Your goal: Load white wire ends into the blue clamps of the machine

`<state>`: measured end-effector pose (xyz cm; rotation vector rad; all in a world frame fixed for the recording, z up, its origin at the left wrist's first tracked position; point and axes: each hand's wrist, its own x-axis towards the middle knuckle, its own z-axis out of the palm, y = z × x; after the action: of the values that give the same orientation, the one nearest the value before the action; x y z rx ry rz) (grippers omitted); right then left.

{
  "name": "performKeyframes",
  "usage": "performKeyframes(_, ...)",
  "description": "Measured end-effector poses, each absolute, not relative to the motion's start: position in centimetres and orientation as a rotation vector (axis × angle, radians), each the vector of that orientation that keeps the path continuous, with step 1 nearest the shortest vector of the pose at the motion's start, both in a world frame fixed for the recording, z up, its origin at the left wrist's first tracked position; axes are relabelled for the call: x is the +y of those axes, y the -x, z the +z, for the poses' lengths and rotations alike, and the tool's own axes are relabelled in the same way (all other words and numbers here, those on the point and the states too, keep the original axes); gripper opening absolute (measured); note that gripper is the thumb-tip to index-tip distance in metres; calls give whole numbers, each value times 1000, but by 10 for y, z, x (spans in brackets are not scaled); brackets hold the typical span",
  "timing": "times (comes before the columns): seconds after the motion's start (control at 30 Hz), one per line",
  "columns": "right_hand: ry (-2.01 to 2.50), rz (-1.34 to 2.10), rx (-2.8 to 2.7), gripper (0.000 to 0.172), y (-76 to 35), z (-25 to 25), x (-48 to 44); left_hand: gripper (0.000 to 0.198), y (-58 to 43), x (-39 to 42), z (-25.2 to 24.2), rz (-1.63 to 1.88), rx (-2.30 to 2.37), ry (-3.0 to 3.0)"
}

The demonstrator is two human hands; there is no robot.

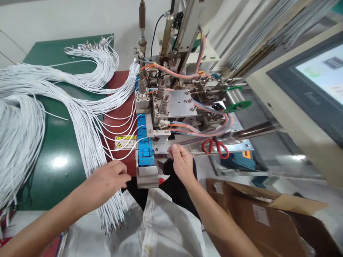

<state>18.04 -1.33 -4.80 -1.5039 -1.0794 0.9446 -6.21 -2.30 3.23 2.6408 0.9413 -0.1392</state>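
My left hand (109,180) is over the lower end of a bundle of white cables (85,142), its fingers loosely bent and a little apart. No cable shows between those fingers; whether they touch the bundle I cannot tell. My right hand (183,162) is closed, thumb and forefinger pinched together beside the machine's front edge. Anything in that pinch is too small to make out. Between my hands runs a row of blue cable holders (145,150), ending at a bent metal plate (148,176). Several single cables reach from the bundle into the holders.
A machine (174,103) with metal blocks and orange hoses stands ahead. Red-handled scissors (215,147) lie on its base, near a green-flanged wire spool (237,100). A screen (313,71) juts in at right above a cardboard box (257,214). More cables (18,142) cover the green tabletop (60,150).
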Motion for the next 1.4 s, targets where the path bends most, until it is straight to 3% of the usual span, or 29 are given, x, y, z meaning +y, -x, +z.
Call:
performKeyframes(0.07, 1490, 972, -1077, 37, -181, -48, -15, 4, 66, -26, 38, -288, 933, -2579)
performKeyframes(0.17, 1490, 1009, -1072, 37, -180, -48, -16, 16, 63, -25, 39, -339, 945, -2572)
performKeyframes(0.33, 1451, 1056, -1074, 35, -177, -42, -22, 18, 43, -14, 37, 1, 847, -2466)
performKeyframes(0.5, 1175, 1155, -990, 38, -175, -40, -40, 20, 19, -14, 26, 396, 1207, -2297)
performKeyframes(0.57, 1133, 1129, -923, 30, -175, -40, -44, 21, 11, -16, 21, 468, 1273, -2268)
performKeyframes(0.7, 1212, 1040, -1055, 9, -175, -32, -42, 26, -6, -22, 16, 550, 1280, -2146)
performKeyframes(0.87, 1207, 941, -1368, 11, -172, -14, -35, 18, -21, -27, 12, 714, 1304, -1912)
performKeyframes(1.17, 1279, 952, -1207, 14, -162, -23, -42, 10, -19, -23, 10, 739, 1365, -1752)
performKeyframes(1.4, 1344, 776, -1251, 8, -153, -15, -43, 10, -22, -27, 5, 789, 1410, -1695)
